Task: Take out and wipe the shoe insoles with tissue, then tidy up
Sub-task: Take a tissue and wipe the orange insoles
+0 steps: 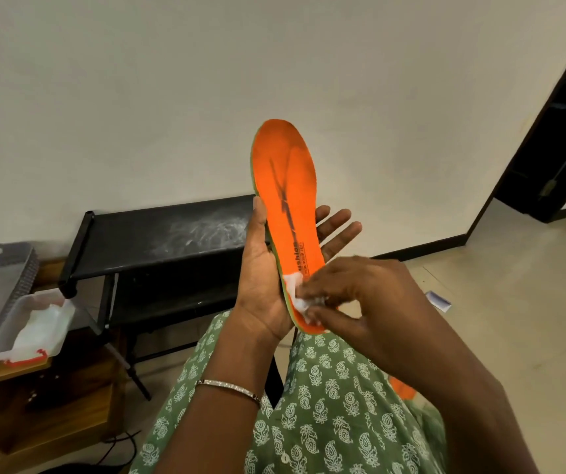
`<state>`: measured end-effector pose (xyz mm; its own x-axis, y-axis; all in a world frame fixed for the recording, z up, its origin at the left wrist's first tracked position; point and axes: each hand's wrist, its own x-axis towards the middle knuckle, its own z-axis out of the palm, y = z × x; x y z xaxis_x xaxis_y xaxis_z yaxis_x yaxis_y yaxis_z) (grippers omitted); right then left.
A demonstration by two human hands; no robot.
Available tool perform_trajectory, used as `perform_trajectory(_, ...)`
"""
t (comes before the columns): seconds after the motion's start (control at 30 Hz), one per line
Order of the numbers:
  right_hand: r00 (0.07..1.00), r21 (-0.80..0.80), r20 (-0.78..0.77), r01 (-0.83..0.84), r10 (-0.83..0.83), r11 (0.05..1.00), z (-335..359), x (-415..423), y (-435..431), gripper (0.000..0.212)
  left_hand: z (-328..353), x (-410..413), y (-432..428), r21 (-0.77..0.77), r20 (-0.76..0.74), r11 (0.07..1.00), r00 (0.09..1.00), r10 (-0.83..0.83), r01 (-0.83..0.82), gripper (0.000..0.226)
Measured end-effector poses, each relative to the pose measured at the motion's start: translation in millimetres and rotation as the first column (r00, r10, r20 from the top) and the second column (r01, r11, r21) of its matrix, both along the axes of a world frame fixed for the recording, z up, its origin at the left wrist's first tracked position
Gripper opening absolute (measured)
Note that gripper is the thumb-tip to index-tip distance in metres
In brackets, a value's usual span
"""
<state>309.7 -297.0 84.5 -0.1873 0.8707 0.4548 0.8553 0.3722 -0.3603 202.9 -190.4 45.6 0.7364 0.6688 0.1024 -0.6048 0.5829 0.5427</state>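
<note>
Now my left hand (265,282) clasps the insole (285,186), toe upward past my fingers; my right hand (357,295) pinches tissue (299,303) at its heel.

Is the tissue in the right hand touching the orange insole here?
Touching. The head view shows the right hand pinching the white tissue flat against the heel end of the orange insole, with no gap, while the left hand holds it.
</note>
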Motion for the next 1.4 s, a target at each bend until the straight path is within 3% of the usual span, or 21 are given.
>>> perform_trajectory(0.1, 0.999, -0.060, 0.009, -0.048, 0.049, 0.997, 1, 6, -5, 0.018, 2, 0, -1, 0.017, 0.018, 1.000, 1.000, -0.014, 0.014, 0.093)
perform_trajectory(0.2, 0.999, 0.069, -0.039, 0.038, -0.035, 0.997, -1, 4, 6, 0.018, 1, 4, -2, 0.020, -0.010, 0.999, 1.000, -0.028, 0.029, 0.090)
perform_trajectory(0.33, 0.963, 0.263, -0.136, 0.261, -0.233, 0.929, -6, -7, 21, 0.023, -4, 7, -7, 0.036, -0.024, 0.998, 0.998, -0.059, 0.059, 0.091)
perform_trajectory(0.43, 0.988, 0.193, -0.106, 0.130, -0.111, 0.972, -5, -6, 12, 0.020, -3, 2, -3, 0.021, 0.011, 0.998, 0.998, -0.056, 0.056, 0.091)
perform_trajectory(0.57, 0.995, -0.053, -0.043, -0.093, 0.091, 0.994, -2, 4, -6, 0.019, 1, -5, 3, 0.027, 0.053, 0.999, 0.998, -0.040, 0.039, 0.093)
perform_trajectory(0.67, 0.999, -0.007, -0.023, -0.034, 0.034, 0.999, -4, 7, -2, 0.020, 1, -3, 2, 0.033, 0.047, 0.999, 0.998, -0.034, 0.032, 0.093)
perform_trajectory(0.77, 0.987, 0.201, -0.043, 0.163, -0.158, 0.966, -8, -1, 10, 0.022, 1, 2, 0, 0.043, 0.014, 0.999, 0.999, -0.030, 0.029, 0.092)
perform_trajectory(0.83, 0.976, 0.280, -0.078, 0.216, -0.202, 0.935, -10, -10, 13, 0.021, 1, 4, -2, 0.044, 0.009, 0.998, 0.999, -0.043, 0.042, 0.090)
perform_trajectory(1.03, 0.992, 0.003, -0.109, -0.062, 0.062, 0.998, -6, -3, 1, 0.021, 1, -7, 7, 0.019, 0.055, 1.000, 0.998, 0.007, -0.008, 0.093)
perform_trajectory(1.23, 0.977, 0.223, -0.090, 0.209, -0.193, 0.952, -16, -3, 15, 0.031, 5, -3, 1, 0.013, 0.016, 1.000, 0.999, 0.028, -0.028, 0.091)
perform_trajectory(1.3, 0.979, 0.228, -0.115, 0.188, -0.165, 0.955, -16, -11, 14, 0.039, 5, 0, 0, 0.026, 0.000, 0.999, 1.000, 0.022, -0.022, 0.093)
perform_trajectory(1.4, 0.990, 0.090, -0.139, 0.020, -0.008, 0.996, -12, -10, 5, 0.038, 0, -3, 3, 0.036, 0.020, 0.999, 1.000, 0.003, -0.003, 0.095)
